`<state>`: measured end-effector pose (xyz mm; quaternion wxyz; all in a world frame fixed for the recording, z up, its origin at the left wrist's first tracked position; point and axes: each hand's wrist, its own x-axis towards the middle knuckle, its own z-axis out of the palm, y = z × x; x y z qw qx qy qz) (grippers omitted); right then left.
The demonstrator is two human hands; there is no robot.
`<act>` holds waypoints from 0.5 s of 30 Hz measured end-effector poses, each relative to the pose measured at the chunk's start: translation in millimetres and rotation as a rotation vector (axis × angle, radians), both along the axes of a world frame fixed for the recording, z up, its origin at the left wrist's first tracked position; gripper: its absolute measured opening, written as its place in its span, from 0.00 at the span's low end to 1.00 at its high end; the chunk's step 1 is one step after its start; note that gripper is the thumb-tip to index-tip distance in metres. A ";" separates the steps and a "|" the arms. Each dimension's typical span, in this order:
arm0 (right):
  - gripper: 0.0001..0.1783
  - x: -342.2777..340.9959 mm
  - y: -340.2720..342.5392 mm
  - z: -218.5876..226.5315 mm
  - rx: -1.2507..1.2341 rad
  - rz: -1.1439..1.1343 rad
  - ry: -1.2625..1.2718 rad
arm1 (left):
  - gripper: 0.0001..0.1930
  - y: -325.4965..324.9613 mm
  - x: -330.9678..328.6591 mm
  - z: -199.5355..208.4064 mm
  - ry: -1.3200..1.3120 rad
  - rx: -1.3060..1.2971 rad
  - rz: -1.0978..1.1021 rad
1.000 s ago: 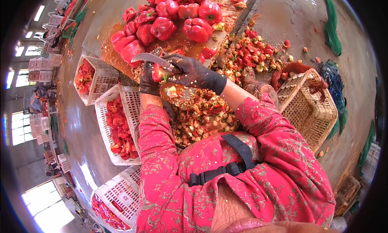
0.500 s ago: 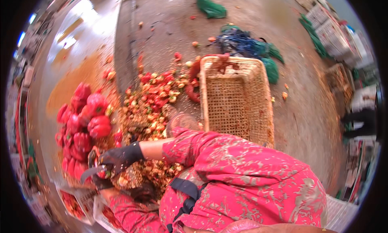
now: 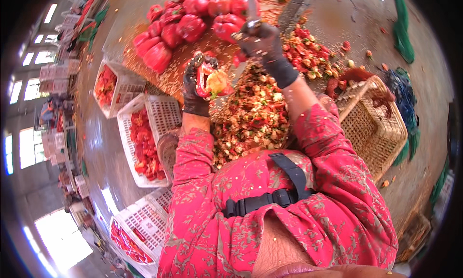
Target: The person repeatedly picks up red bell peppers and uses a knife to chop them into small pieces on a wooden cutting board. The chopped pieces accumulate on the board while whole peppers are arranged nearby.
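Observation:
My left hand [image 3: 192, 87], in a black glove, is closed around a red bell pepper [image 3: 203, 79]. The pepper is cut open, and its pale, seedy core [image 3: 217, 81] shows on the side toward my right hand. My right hand [image 3: 260, 42], also gloved in black, grips a knife [image 3: 251, 7] by its handle. The blade points up and away, clear of the pepper in my left hand. Beyond both hands lies a pile of whole red bell peppers [image 3: 190, 27]. Below and between my forearms spreads a heap of pepper cores and scraps [image 3: 255, 116].
White crates of red pepper pieces stand at left, one [image 3: 144, 138] beside my left forearm and another [image 3: 113, 87] farther off. A third crate [image 3: 149, 225] sits lower left. On the right is a woven basket [image 3: 371, 128], with blue netting [image 3: 404, 92] and green netting [image 3: 402, 32] beyond it.
The view has swung left, bringing the crates in. My hands, close together before, are now apart: the right has lifted with the knife, and the left holds the cut pepper.

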<state>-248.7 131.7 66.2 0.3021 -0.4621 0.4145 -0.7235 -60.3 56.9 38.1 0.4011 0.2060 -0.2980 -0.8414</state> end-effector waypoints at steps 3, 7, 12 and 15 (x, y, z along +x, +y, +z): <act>0.15 9.0 2.2 5.2 -0.158 0.185 0.136 | 0.15 -12.3 20.4 -4.8 0.023 -0.204 -0.042; 0.32 38.1 2.2 -1.0 -0.151 0.142 0.762 | 0.26 -32.0 38.2 -35.1 -0.158 -0.277 0.045; 0.20 47.5 5.7 2.3 -0.124 0.165 0.615 | 0.23 -14.6 33.4 -35.5 0.246 -0.202 -0.240; 0.11 52.8 6.5 3.8 0.168 0.465 -0.291 | 0.15 3.0 15.8 -28.0 -0.168 -0.182 0.164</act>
